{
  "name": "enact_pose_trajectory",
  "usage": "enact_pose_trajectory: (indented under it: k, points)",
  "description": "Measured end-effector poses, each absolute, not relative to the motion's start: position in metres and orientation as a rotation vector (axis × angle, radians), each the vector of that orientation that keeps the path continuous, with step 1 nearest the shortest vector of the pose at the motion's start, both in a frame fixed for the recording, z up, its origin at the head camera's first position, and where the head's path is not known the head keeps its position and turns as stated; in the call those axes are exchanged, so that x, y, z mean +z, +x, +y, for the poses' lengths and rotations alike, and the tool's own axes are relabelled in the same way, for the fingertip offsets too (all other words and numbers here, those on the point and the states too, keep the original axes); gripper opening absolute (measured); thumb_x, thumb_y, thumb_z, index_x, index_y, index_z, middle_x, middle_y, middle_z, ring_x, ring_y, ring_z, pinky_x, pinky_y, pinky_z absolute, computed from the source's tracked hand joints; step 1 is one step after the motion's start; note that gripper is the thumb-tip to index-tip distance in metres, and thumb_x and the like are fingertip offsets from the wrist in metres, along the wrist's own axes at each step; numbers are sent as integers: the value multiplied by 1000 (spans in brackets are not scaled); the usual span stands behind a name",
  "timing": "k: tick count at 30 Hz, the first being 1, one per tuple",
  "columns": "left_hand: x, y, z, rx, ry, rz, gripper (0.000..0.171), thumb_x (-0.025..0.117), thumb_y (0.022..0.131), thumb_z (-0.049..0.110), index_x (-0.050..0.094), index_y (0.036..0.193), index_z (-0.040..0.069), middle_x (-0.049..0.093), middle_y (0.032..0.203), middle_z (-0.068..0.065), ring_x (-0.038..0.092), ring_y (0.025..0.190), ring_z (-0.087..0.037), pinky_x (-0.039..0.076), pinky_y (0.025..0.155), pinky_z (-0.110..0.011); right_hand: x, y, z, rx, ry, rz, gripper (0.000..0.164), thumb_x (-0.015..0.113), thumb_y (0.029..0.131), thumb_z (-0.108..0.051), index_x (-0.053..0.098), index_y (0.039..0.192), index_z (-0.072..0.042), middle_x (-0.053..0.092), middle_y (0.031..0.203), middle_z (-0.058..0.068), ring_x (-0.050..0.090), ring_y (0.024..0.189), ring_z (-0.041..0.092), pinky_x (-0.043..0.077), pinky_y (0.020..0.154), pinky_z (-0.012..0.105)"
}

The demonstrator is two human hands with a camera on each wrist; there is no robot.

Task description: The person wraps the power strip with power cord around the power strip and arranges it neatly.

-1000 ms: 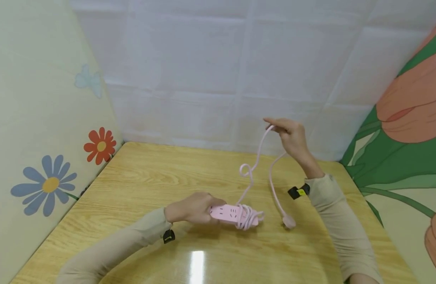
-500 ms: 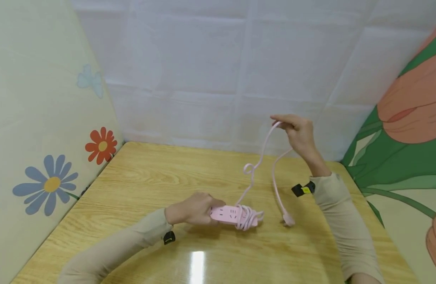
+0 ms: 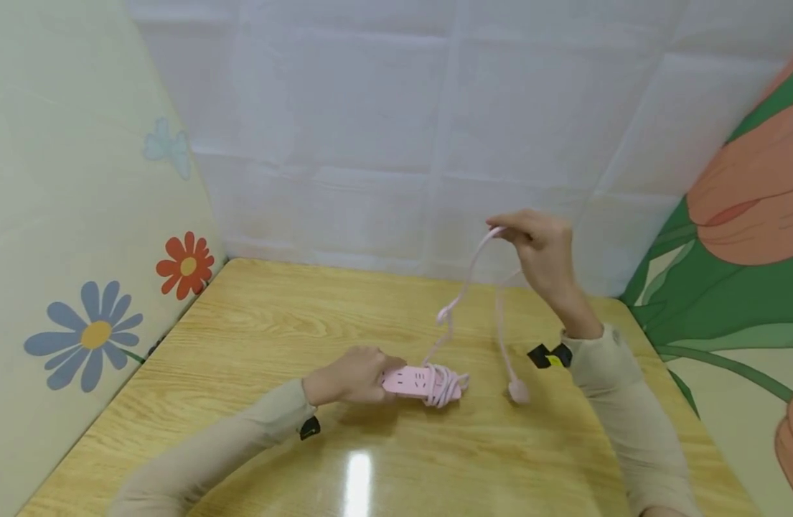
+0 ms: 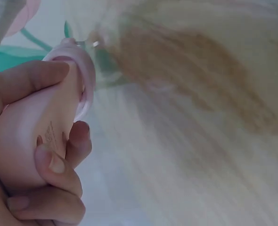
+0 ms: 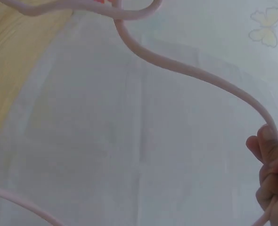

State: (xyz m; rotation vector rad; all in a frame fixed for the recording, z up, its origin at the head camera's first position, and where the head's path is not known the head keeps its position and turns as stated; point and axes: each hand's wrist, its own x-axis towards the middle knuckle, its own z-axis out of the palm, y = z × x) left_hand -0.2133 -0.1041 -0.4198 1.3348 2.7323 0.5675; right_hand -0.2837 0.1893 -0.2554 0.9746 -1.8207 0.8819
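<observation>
A pink power strip (image 3: 405, 381) is gripped at its left end by my left hand (image 3: 354, 375); in the left wrist view the fingers curl round its body. Several turns of pink cord (image 3: 443, 385) wrap the strip's right end. From there the cord climbs through a small loop (image 3: 444, 316) to my right hand (image 3: 543, 248), raised near the back wall, which pinches it between thumb and fingers. Past this hand the cord hangs down to the plug (image 3: 518, 391), right of the strip. The right wrist view shows the fingers (image 5: 269, 136) closed on the cord.
The wooden table (image 3: 293, 309) lies beneath both hands. A white sheet (image 3: 344, 143) forms the back wall. Flower-printed panels stand at the left (image 3: 60, 215) and right (image 3: 751, 237). A black band end (image 3: 550, 357) sticks out at the right wrist.
My right hand moved right and up with the cord, then slightly back left and down. The cord's loop narrowed. The plug shifted slightly up and left. The left hand kept hold of the power strip.
</observation>
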Motion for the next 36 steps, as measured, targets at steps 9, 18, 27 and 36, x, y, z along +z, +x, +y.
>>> enact_pose_trajectory:
  k: [9, 18, 27, 36]
  points:
    - [-410, -222, -110, 652, 1247, 2839, 39, 74, 81, 25, 67, 111, 1, 56, 69, 7, 47, 53, -2, 42, 46, -19, -246, -250, 177, 879, 1025, -1744, 6, 72, 85, 0, 78, 87, -2, 73, 82, 11, 65, 70, 19, 43, 69, 13]
    - [-413, -224, -107, 690, 1102, 2995, 51, 77, 78, 31, 66, 120, 3, 63, 71, 2, 50, 52, -6, 41, 42, -19, -247, -229, 172, 817, 1132, -1763, 17, 71, 82, 10, 78, 90, -4, 73, 85, 10, 55, 60, 17, 31, 60, 20]
    - [-412, -227, -107, 776, 921, 3115, 47, 81, 78, 30, 67, 114, 4, 60, 67, 3, 47, 48, -6, 39, 39, -20, -248, -208, 166, 751, 1289, -1720, 26, 57, 101, -18, 77, 91, -3, 72, 86, 8, 64, 65, 17, 45, 60, 17]
    - [-409, -229, -106, 795, 888, 3107, 47, 81, 79, 28, 65, 116, 4, 62, 74, 1, 50, 53, -7, 41, 41, -20, -255, -190, 157, 667, 1402, -1700, 25, 55, 102, -14, 76, 92, -2, 73, 88, 7, 70, 73, 20, 57, 64, 26]
